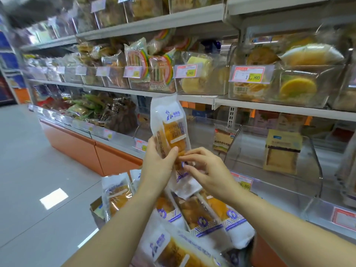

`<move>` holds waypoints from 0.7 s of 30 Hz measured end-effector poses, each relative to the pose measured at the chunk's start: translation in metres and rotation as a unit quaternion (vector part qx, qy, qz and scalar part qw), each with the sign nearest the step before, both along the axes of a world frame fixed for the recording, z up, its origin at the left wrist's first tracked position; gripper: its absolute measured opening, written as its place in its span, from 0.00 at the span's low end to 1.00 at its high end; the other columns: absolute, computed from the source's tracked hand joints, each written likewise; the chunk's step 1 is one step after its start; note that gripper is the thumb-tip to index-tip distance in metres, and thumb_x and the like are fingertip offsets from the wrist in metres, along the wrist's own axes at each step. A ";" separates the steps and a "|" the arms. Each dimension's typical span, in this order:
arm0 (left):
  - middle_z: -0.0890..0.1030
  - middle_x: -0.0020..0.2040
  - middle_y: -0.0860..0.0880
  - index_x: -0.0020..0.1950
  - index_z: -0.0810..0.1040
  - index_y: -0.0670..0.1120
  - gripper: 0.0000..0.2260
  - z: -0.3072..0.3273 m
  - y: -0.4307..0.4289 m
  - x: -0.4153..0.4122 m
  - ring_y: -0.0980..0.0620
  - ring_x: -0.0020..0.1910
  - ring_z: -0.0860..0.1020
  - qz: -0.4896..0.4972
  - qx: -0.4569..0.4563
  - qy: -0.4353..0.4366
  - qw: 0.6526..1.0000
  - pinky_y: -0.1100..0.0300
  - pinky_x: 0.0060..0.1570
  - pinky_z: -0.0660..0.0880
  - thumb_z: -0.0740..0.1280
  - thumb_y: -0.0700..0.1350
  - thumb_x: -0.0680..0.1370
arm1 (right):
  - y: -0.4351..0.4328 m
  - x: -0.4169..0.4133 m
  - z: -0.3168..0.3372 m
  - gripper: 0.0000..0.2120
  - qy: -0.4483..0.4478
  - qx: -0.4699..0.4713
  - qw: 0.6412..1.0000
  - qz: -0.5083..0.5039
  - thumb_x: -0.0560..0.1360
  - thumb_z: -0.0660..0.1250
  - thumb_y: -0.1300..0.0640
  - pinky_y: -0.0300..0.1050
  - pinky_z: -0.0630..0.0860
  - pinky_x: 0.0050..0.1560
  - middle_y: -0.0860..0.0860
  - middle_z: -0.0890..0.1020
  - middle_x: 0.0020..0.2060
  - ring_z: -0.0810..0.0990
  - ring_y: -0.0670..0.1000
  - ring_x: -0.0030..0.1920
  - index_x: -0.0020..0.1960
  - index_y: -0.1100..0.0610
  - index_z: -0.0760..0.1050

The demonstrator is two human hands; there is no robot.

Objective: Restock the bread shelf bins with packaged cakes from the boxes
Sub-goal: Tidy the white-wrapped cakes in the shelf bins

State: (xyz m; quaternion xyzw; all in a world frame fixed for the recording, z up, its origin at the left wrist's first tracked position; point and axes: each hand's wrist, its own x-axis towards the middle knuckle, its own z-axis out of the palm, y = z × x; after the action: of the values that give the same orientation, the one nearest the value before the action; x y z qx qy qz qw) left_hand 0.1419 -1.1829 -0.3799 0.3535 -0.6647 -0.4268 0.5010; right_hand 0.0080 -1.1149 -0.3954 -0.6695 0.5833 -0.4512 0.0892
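Head view: the packaged cake [170, 124] stands upright at centre, fingers of the left hand [157, 164] curled round its lower half, those of the right hand [206, 168] pinching the wrapper at 5 o'clock. Light, soft, slick film (easily crushed, I judge): grip the sealed edges.

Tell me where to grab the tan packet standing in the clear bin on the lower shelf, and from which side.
Pinch the tan packet by its top edge, coming from the front and above. It stands nearly upright, leaning back, with that edge free; the side walls of the clear bin would likely block a sideways reach.
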 end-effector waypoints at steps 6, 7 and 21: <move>0.80 0.52 0.60 0.63 0.72 0.52 0.15 -0.004 -0.022 0.028 0.64 0.50 0.79 0.060 0.008 0.038 0.997 0.59 0.54 0.76 0.68 0.44 0.77 | -0.040 -0.019 -0.031 0.23 0.073 0.219 0.961 -0.153 0.76 0.67 0.51 0.37 0.66 0.57 0.53 0.76 0.63 0.73 0.53 0.63 0.69 0.56 0.70; 0.80 0.52 0.59 0.62 0.72 0.52 0.15 -0.005 -0.025 0.031 0.62 0.51 0.79 0.061 0.014 0.046 0.997 0.58 0.55 0.77 0.68 0.44 0.77 | -0.047 -0.019 -0.037 0.26 0.059 0.275 0.947 -0.155 0.76 0.67 0.48 0.40 0.67 0.60 0.54 0.74 0.65 0.72 0.53 0.65 0.71 0.56 0.67; 0.79 0.56 0.57 0.68 0.69 0.51 0.18 -0.003 -0.042 0.037 0.61 0.52 0.79 0.058 0.026 0.029 0.998 0.60 0.51 0.78 0.66 0.46 0.78 | -0.078 -0.020 -0.031 0.24 -0.085 0.347 0.919 -0.165 0.68 0.76 0.50 0.39 0.70 0.36 0.48 0.75 0.45 0.73 0.45 0.41 0.56 0.54 0.67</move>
State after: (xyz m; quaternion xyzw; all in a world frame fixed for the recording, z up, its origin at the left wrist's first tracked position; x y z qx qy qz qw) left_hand 0.1785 -1.2251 -0.3832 0.3918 -0.6170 -0.4247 0.5343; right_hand -0.0125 -1.1927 -0.4261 -0.4501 0.7955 -0.2838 0.2899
